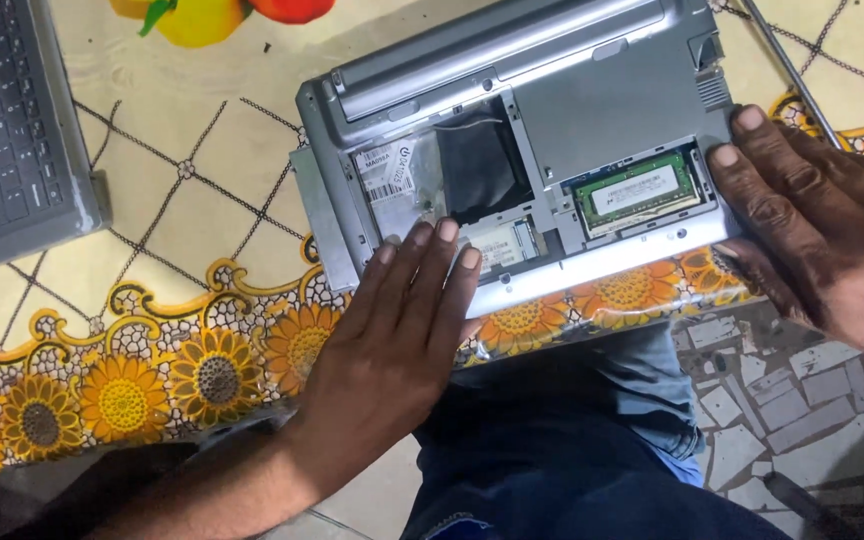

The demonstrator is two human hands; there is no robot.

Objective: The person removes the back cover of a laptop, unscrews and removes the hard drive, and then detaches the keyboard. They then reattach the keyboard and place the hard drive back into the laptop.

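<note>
A silver laptop (592,100) lies upside down on the table with its bottom covers off. A green memory module (637,190) sits in an open bay at the right, and a silver drive with a label (392,185) partly fills an open bay at the left. My left hand (402,320) lies flat on the laptop's near edge, fingertips at the drive bay and a small card slot (502,243). My right hand (812,220) presses flat against the laptop's right side, fingers beside the memory bay. Neither hand holds a tool.
A second grey laptop (12,130) with its keyboard showing sits at the far left. The tablecloth (182,230) is cream with a sunflower border along the near edge. A thin metal rod (792,70) lies at the upper right. My blue-trousered legs (572,450) and a mosaic floor (782,390) show below.
</note>
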